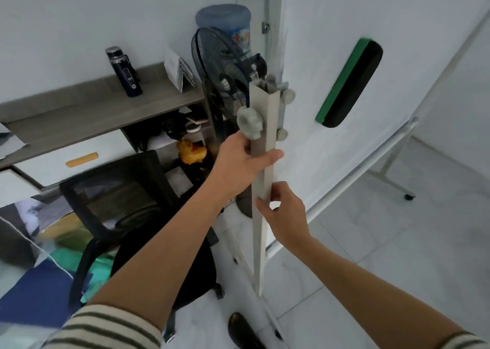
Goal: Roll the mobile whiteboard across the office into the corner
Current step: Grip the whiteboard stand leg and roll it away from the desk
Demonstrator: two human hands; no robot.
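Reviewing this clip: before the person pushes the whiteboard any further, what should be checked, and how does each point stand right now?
1. Left hand wrapped around the stand post: ok.
2. Right hand gripping the same post lower down: ok.
3. Eraser stuck on the whiteboard face, could drop: cannot tell.
4. Fan and office chair crowd the post's left side: not ok.
5. Far caster on bare tile floor: ok.
6. Near casters by the person's shoe: cannot tell, hidden.

White walls meet a pale tiled floor under soft, even light. A grey desk runs along the left wall, with a black mesh chair before it. A standing fan and a water cooler bottle stand at the desk's end.
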